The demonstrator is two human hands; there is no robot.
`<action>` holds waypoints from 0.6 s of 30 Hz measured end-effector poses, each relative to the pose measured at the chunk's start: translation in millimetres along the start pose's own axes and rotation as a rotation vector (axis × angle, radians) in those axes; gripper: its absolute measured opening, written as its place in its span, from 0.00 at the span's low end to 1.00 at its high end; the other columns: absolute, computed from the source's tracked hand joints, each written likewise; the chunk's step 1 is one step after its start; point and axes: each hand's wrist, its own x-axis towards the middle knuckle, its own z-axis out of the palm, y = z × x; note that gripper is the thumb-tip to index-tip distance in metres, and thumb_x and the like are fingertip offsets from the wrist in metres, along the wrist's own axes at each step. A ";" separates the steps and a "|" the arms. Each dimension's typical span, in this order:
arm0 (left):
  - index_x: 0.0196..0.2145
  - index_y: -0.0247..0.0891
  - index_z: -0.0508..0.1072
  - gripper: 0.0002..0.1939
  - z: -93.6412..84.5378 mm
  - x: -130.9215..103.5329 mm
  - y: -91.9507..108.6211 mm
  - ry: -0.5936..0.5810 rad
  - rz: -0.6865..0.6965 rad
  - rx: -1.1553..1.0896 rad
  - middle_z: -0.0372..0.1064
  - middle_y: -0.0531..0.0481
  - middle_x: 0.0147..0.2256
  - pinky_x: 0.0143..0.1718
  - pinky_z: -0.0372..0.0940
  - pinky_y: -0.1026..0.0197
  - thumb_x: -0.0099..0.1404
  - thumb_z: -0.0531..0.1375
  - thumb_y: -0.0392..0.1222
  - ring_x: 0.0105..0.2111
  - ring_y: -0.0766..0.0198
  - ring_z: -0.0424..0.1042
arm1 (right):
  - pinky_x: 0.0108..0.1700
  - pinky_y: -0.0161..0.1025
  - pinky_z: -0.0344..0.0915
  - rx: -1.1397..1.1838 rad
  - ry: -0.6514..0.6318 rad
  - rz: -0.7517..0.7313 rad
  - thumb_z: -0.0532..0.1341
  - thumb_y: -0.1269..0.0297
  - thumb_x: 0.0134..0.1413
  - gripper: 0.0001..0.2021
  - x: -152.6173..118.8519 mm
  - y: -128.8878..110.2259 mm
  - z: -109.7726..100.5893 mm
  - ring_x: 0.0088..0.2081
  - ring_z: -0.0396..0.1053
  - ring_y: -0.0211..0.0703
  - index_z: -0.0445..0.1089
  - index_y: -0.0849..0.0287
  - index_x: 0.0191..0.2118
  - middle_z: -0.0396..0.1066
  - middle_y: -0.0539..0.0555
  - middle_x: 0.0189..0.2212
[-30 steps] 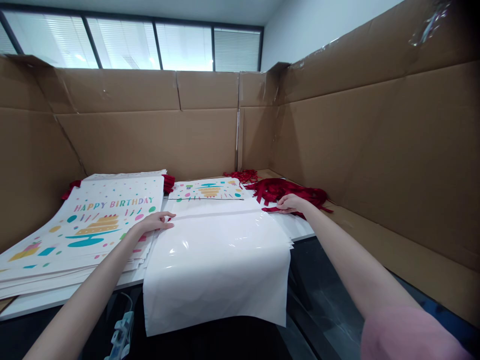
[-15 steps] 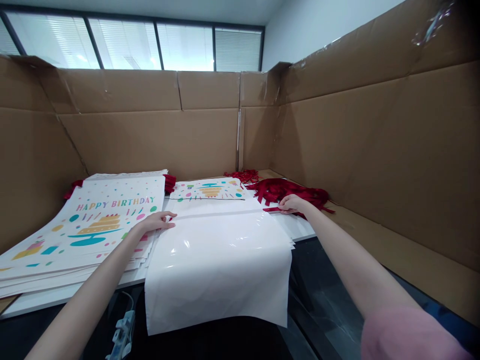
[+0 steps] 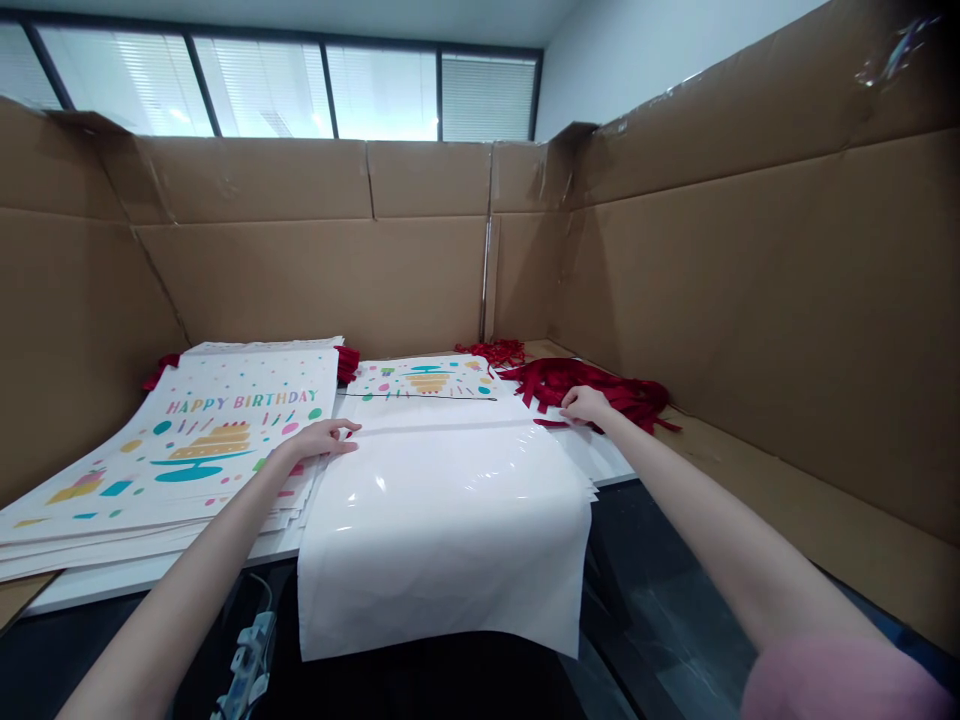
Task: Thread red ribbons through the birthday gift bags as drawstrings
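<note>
A glossy white sheet lies over the table's front edge and hangs down at the middle. My left hand is at its left edge, fingers drawn together; what they hold, if anything, is too small to name. My right hand is closed beside the sheet's right edge, at the near side of a heap of dark red ribbons. A short red ribbon lies by its fingertips. Behind the white sheet, a printed sheet with a cake shows, crossed by a thin dark line.
Stacked "HAPPY BIRTHDAY" sheets with red ribbon at their upper sides cover the left of the table. Tall cardboard walls enclose the back and both sides. A power strip hangs below the front edge.
The view has shifted slightly, moving the scene a little to the right. The red strip that was between my right fingers now lies by the sheet's edge, with my fingertips just above it.
</note>
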 end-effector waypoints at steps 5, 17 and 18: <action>0.54 0.44 0.65 0.37 1.3 0.6 -1.1 0.004 -0.001 -0.021 0.60 0.52 0.33 0.34 0.55 0.64 0.51 0.57 0.65 0.33 0.62 0.62 | 0.54 0.40 0.56 -0.147 0.043 -0.230 0.60 0.68 0.50 0.10 -10.7 -34.6 40.7 0.52 0.62 0.50 0.71 0.60 0.40 0.69 0.59 0.46; 0.55 0.44 0.65 0.35 2.0 -0.3 -1.1 0.024 0.013 0.020 0.61 0.51 0.34 0.35 0.55 0.64 0.53 0.56 0.64 0.34 0.61 0.63 | 0.57 0.69 0.30 -0.522 -0.303 -0.597 0.36 0.42 0.59 0.31 -83.5 -69.0 127.3 0.65 0.35 0.60 0.43 0.46 0.65 0.38 0.54 0.66; 0.56 0.44 0.63 0.36 2.7 -0.8 -0.2 0.036 0.012 0.026 0.61 0.52 0.33 0.35 0.55 0.64 0.53 0.56 0.64 0.34 0.61 0.63 | 0.57 0.71 0.29 -0.526 -0.300 -0.589 0.35 0.41 0.59 0.31 -83.4 -67.6 127.6 0.65 0.34 0.60 0.42 0.45 0.65 0.37 0.53 0.66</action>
